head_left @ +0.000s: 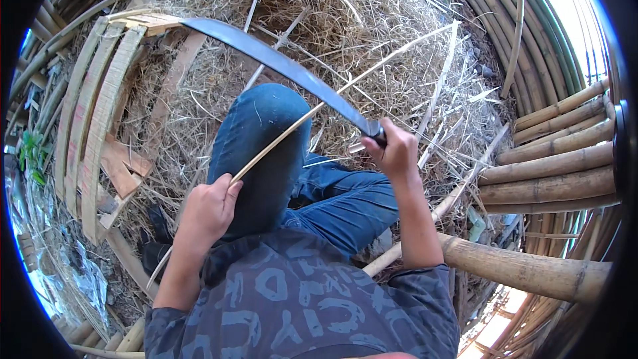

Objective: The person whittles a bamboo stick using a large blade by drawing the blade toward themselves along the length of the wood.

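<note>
My left hand [209, 215] is closed round a long, thin bamboo strip [279, 138]. The strip slants up and right over my raised knee, and its lower end shows beside my left forearm. In my right hand [397, 148] is the dark handle of a long machete [282, 66]. Its curved grey blade reaches up and left, and the tip lies at the end of a slatted wooden pallet [106, 113]. Blade and strip cross just right of my knee; whether they touch, I cannot tell.
Bamboo shavings [372, 0] cover the ground ahead. Thick bamboo poles [551, 176] are stacked at the right, and one large pole [525, 267] runs close beside my right elbow. More long poles [498, 33] line the far right. A green plant [33, 156] stands at the left.
</note>
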Demonstrator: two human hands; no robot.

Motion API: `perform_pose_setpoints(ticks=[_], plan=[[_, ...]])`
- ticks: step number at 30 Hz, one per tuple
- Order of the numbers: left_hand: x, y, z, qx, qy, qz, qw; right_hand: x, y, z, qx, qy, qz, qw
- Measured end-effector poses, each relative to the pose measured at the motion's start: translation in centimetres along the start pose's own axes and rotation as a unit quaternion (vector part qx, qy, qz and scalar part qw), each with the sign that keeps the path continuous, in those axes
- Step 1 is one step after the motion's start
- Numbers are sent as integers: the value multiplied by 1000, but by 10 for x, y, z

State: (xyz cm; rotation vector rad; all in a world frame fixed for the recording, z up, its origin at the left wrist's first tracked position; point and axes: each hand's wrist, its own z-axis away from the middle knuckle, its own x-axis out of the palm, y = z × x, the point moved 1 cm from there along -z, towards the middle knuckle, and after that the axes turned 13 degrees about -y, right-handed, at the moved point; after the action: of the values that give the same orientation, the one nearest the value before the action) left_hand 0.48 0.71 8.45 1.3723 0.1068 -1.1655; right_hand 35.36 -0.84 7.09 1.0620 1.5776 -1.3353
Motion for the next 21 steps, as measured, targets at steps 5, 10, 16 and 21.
perform_pose_setpoints(ticks=[5,10,16,21], plan=[[-6,-6,7,-5,21,18,1000,-1,62,-30,112,-26,-31,993],[-14,-10,13,-15,41,10,999,-24,95,-43,192,41,-32,980],[-28,-10,18,-37,-10,26,999,13,23,-26,156,26,-307,938],[-47,-25,20,-83,-118,143,979,-5,-65,-39,95,10,-269,959]])
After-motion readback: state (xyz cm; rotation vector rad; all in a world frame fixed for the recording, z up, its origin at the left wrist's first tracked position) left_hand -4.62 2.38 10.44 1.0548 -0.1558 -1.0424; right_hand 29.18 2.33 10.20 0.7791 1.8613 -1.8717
